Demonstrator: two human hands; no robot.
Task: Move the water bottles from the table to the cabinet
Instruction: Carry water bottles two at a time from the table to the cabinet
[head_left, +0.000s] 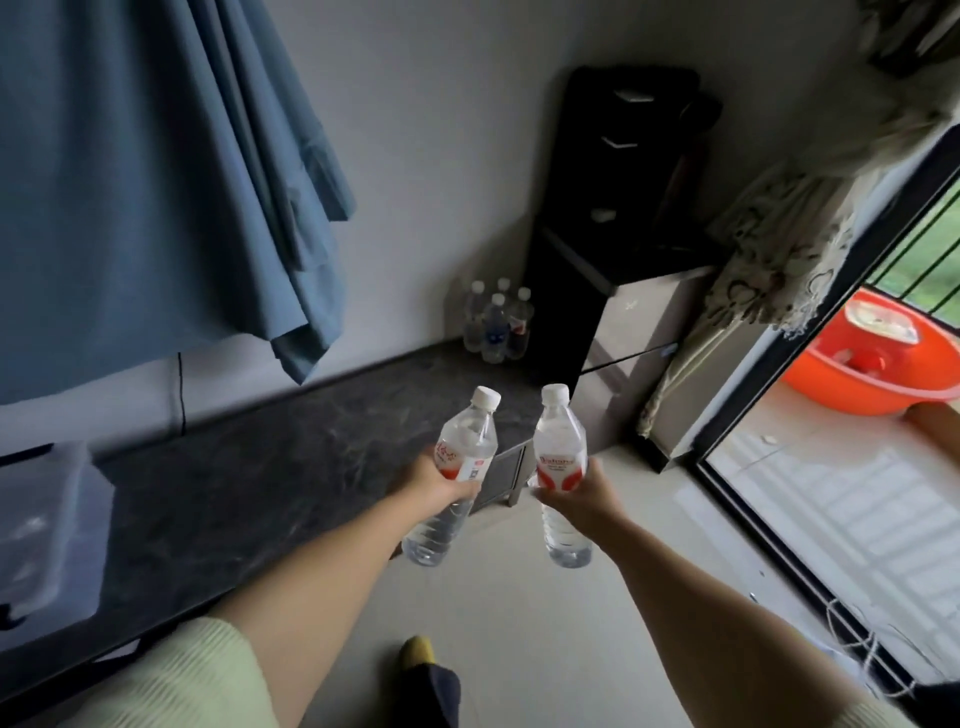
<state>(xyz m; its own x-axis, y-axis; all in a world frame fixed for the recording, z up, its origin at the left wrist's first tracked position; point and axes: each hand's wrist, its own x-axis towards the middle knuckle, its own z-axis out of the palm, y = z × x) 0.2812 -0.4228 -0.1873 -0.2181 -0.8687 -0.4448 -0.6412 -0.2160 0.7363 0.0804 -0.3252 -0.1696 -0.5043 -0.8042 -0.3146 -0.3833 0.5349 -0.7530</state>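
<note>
**Two bottles in transit, five already set down**

Nearest: left hand (441, 480) wrapped round the label of a clear water bottle (451, 478), cap tilted up and away. Beside it, right hand (582, 493) gripping a second bottle (562, 478) the same way; held mid-body, likely for an upright set-down. Both are in the air, over the floor, just off the dark marble-patterned bench (249, 467). Farther: a cluster of bottles (497, 322) at the bench's far end, against the wall. Beyond: black cabinet (623, 208) in the corner.
</note>
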